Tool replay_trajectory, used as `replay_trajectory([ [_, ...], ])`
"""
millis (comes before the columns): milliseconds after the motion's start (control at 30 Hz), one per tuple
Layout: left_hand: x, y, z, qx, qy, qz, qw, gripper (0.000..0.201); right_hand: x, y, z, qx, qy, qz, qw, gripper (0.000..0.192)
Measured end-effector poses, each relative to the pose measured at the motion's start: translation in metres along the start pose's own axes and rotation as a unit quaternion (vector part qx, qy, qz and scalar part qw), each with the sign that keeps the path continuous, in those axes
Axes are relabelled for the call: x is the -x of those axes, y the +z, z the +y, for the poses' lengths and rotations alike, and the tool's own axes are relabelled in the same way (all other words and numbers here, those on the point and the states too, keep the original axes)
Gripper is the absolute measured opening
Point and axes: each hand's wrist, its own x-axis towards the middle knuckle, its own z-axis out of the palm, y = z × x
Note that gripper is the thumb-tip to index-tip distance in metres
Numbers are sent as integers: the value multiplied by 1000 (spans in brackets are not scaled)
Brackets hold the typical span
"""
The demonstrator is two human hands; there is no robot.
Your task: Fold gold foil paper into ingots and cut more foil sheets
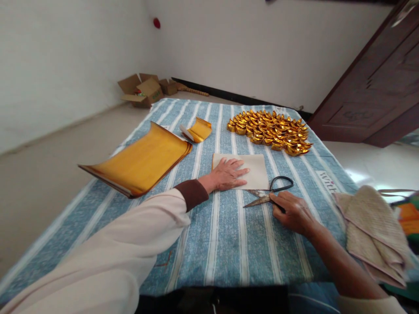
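Observation:
My left hand (228, 174) lies with fingers spread on a pale sheet of paper (257, 168), pressing it against the tablecloth. A thin gold edge shows at the sheet's left side. In my right hand (293, 211) is a pair of scissors (262, 198) with black loop handles; the fingers wrap round one handle. Its blades are parted and point left, close to the paper's lower edge. A large stack of curved gold paper (140, 159) rests to the left, and a smaller curled gold piece (199, 130) sits beyond the left hand.
Many folded gold paper ingots (270, 131) cluster at the far right of the striped blue tablecloth (225, 244). A beige towel (373, 231) hangs at the right edge. Open cardboard boxes (140, 90) stand on the floor behind, and a dark red door (369, 83) is at right.

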Motion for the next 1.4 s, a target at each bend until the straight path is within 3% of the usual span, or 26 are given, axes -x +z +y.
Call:
replay_trajectory([
  [667,-2,3,-2,67,-24,-24,997,51,-24,2,-7,0,12,-43,999,23],
  [967,-3,6,-3,56,-17,-18,998,51,-9,3,-8,11,-4,-14,1000,25],
  [1233,-4,5,-3,63,-19,-21,998,51,-28,9,-14,0,3,-22,1000,25],
  [1400,-5,7,-4,67,-20,-26,997,52,-21,7,-13,-1,-7,-27,1000,24],
])
